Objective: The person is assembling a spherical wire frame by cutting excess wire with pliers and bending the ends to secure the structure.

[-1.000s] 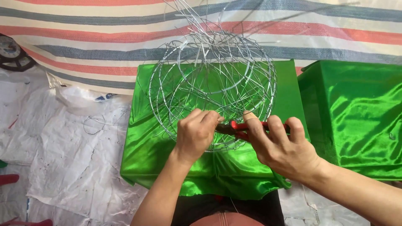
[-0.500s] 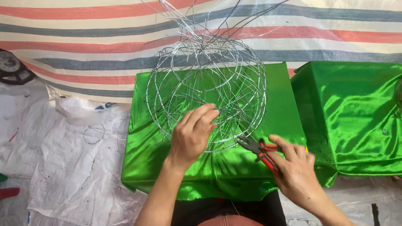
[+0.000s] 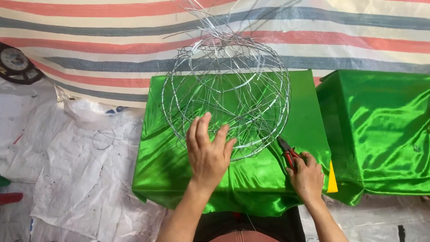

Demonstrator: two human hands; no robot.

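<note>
- Right now my left hand (image 3: 208,154) lies flat on the near, lower side of the wire ball (image 3: 226,94), fingers spread and pressed against the strands, gripping nothing, only steadying it.
- That wire ball, a round cage of thin silvery wire with loose ends sticking up from its top, sits on the green satin-covered box (image 3: 170,157), towards the far edge of it.
- My right hand (image 3: 307,177) rests on the same box, off to the right of the ball and apart from it, fingers curled around the red handles of the pliers (image 3: 286,150); the dark nose points up and left towards the ball's lower right rim without touching it.
- I cannot tell whether the plier nose is parted or closed; it is too small to see.
- As I judge it, the step in hand is a pause between wire joints: the ball is held still and the tool is parked beside it.
- Next, I reckon, the pliers would need bringing to a loose strand on the ball while my left hand keeps the frame from rolling on the slippery cloth; the thin wires bend easily, so the press must stay light.
- Right of the box stands a second green satin-covered box (image 3: 380,125); beyond both lies a striped tarp (image 3: 89,45), and left of the box a white sheet (image 3: 67,170).
</note>
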